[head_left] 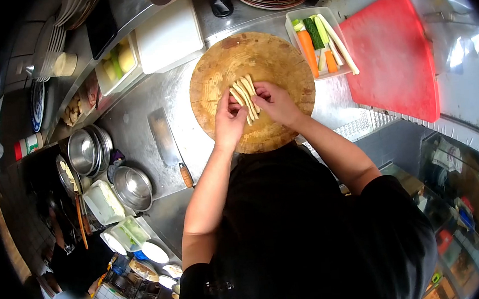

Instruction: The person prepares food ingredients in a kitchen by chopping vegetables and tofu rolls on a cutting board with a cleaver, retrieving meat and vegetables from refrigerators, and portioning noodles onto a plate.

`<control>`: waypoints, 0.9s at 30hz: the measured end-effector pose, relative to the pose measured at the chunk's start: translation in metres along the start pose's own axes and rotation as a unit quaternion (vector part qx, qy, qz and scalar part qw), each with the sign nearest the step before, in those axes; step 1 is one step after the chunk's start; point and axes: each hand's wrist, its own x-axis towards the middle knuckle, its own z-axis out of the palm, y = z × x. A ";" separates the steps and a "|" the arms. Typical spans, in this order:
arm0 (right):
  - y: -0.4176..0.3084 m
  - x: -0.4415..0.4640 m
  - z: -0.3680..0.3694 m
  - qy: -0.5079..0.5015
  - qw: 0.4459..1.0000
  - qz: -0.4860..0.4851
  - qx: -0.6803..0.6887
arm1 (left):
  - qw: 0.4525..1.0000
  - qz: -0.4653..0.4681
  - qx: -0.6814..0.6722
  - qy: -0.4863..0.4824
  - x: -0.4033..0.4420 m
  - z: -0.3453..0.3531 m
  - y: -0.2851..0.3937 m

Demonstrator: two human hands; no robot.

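Observation:
A bundle of several long, pale-yellow food strips (245,97) lies side by side on the round wooden chopping block (210,62); their exact kind is unclear. My left hand (230,119) is closed along the bundle's left side, fingers and thumb against the strips. From the other side, my right hand (275,103) grips the right edge, with its thumb on the strips and its other fingers curled. A cleaver (164,137) with a wooden handle rests on the steel counter left of the block, apart from both hands.
Right of the block stands a plastic container (336,75) of carrots, cucumber and pale stalks, beside a red cutting board (393,59). Metal bowls (133,187) and plastic tubs (104,202) sit at left. A white lidded tub (169,34) is behind. Another person (82,263) stands lower left.

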 end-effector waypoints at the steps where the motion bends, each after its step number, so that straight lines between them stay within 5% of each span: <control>1: 0.003 -0.001 -0.001 -0.001 0.999 -0.029 -0.025 | 1.000 -0.002 -0.015 0.005 0.000 0.000 0.001; 4: 0.000 -0.003 -0.004 -0.006 0.993 -0.083 -0.081 | 0.983 -0.049 -0.179 0.005 -0.010 0.006 0.028; 10: 0.007 0.000 -0.002 -0.020 0.991 -0.086 -0.100 | 0.998 0.011 0.066 0.009 0.001 0.002 -0.007; 11: 0.023 0.003 -0.002 -0.035 0.990 -0.085 -0.107 | 0.999 -0.004 -0.032 0.013 0.004 0.001 -0.016; 14: 0.029 0.005 -0.001 -0.027 0.987 -0.109 -0.119 | 0.999 -0.007 -0.047 0.010 0.004 0.003 -0.010; 18: -0.006 0.001 -0.002 -0.006 0.998 0.034 -0.060 | 0.998 0.016 0.066 0.003 0.002 0.002 0.003; 23: 0.010 0.001 0.002 0.006 0.998 0.050 0.031 | 0.997 -0.009 0.082 0.005 0.000 0.007 0.013; 27: 0.006 -0.001 -0.003 -0.039 0.986 0.092 0.132 | 0.947 0.130 0.295 -0.003 -0.007 0.008 0.026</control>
